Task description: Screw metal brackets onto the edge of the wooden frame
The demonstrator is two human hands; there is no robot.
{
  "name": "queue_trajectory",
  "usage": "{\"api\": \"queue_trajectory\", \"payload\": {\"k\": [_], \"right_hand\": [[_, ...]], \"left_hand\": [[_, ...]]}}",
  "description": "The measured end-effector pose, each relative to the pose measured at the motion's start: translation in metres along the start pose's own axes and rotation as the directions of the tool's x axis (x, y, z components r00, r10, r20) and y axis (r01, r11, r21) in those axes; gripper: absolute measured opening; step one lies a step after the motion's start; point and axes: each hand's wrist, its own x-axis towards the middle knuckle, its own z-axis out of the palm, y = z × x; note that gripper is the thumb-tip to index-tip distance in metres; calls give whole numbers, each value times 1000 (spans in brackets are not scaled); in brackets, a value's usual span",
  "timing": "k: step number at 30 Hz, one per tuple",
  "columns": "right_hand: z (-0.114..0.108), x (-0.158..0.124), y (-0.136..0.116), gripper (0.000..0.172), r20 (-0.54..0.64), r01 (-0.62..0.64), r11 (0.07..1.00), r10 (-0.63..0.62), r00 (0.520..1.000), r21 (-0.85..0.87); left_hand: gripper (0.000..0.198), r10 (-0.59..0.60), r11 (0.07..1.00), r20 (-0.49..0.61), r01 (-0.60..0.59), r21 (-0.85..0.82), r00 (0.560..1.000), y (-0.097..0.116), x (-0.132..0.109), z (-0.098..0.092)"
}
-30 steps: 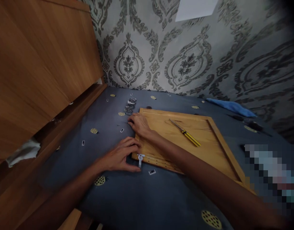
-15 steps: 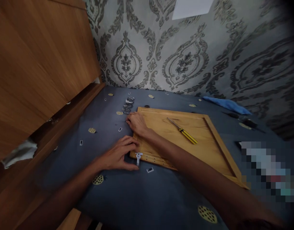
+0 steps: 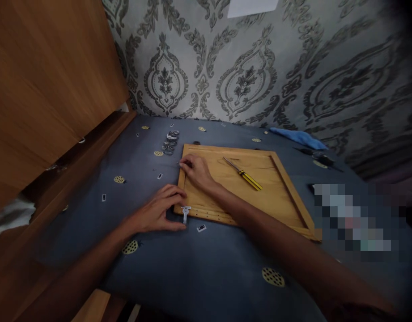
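Observation:
My left hand (image 3: 162, 209) is open at the near left corner of a wooden cabinet door (image 3: 226, 183). Its fingers rest on the corner, and its thumb touches or nearly touches the arm of a metal hinge (image 3: 185, 213) sitting on the door's edge. Over the door's left rim, my right hand (image 3: 196, 170) pinches a tiny thing that looks like a small screw (image 3: 179, 163), mostly covered by the fingertips. A screwdriver (image 3: 244, 174) with a yellow and black handle lies on the panel, beyond my right forearm.
Several metal hinges (image 3: 170, 142) lie in a cluster behind the hands. A tiny screw (image 3: 154, 169) rests on the dark patterned cloth (image 3: 226, 273). At the back right are a blue cloth (image 3: 298, 137) and a dark object (image 3: 321, 157). A wooden cabinet (image 3: 54, 89) stands at left.
My right hand has lifted off the cloth beside the door and moved in over its left rim, fingers pinched. The left hand stays by the hinge. The whole view has shifted slightly.

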Motion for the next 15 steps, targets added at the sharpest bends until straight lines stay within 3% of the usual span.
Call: {"api": "queue_trajectory", "payload": {"k": [4, 8, 15], "right_hand": [[-19, -41, 16, 26, -49, -18, 999, 20, 999, 48], [-41, -78, 22, 10, -69, 41, 998, -37, 997, 52], [-53, -94, 23, 10, -84, 144, 990, -143, 986, 5]], "left_hand": [[40, -7, 1000, 18, 6, 9, 1000, 2, 0, -2], [39, -23, 1000, 24, 23, 3, 999, 2, 0, -3], [39, -13, 1000, 4, 13, 1, 1000, 0, -1, -2]]}}
